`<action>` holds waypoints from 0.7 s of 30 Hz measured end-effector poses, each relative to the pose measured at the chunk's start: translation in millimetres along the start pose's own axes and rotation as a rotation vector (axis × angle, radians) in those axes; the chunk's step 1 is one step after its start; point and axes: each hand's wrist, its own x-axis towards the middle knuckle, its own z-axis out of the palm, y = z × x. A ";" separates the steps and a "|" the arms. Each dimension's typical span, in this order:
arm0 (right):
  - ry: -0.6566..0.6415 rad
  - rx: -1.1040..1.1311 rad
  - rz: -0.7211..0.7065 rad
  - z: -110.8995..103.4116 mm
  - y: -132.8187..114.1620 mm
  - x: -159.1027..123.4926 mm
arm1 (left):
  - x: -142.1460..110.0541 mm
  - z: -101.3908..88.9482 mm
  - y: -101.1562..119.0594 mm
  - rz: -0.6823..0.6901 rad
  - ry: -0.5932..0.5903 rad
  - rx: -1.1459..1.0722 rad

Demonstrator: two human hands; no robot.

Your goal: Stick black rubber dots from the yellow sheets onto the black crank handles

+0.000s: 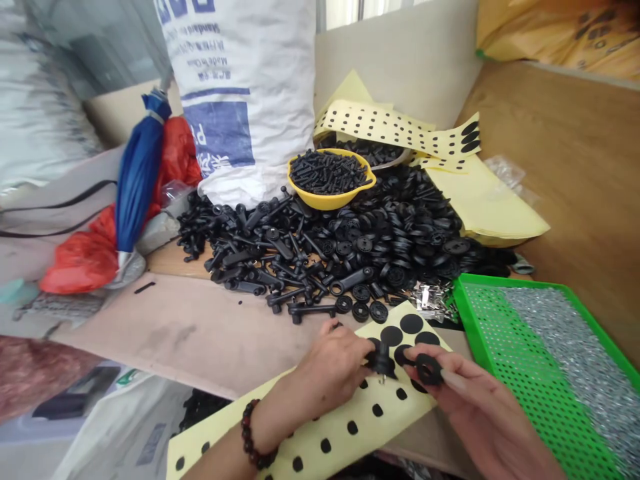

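The left hand (325,373) pinches a black plastic screw knob (383,360) narrowly, the right hand (475,400) a black rubber washer (429,369) — both light, stiff, best held by their edges.

On my board: a bowl of screws (331,179) sits on a heap of plastic parts (350,250). A sack (240,93) stands behind the heap, a folded umbrella (137,173) lies left, a perforated tray (565,301) lies near right, and an adhesive sheet (313,448) lies near centre.
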 end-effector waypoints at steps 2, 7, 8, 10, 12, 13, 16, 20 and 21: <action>-0.040 -0.040 -0.032 -7.7 -5.3 -0.9 | 0.6 -9.1 1.0 -0.127 -0.016 -0.249; -0.157 -0.191 -0.082 -13.2 -13.5 -0.3 | -3.5 -11.6 4.5 -0.414 -0.123 -0.944; -0.164 -0.204 -0.078 -10.4 -14.5 -0.7 | -4.5 -9.2 4.7 -0.453 -0.138 -1.028; -0.155 -0.207 -0.059 -2.2 -16.6 -2.6 | -6.3 -3.9 4.7 -0.483 -0.176 -1.109; -0.121 -0.193 -0.039 6.7 -18.7 -4.8 | -7.3 0.7 4.6 -0.473 -0.188 -1.123; -0.100 -0.184 -0.030 10.5 -19.4 -5.6 | -7.5 2.6 4.4 -0.468 -0.177 -1.126; -0.079 -0.162 -0.020 16.5 -19.8 -5.9 | -6.9 6.0 3.6 -0.475 -0.099 -1.131; -0.105 -0.169 -0.016 16.2 -18.9 -3.8 | -5.1 5.9 3.1 -0.467 -0.140 -1.139; -0.113 -0.179 -0.018 15.9 -18.9 -3.2 | -4.5 5.4 3.5 -0.458 -0.160 -1.142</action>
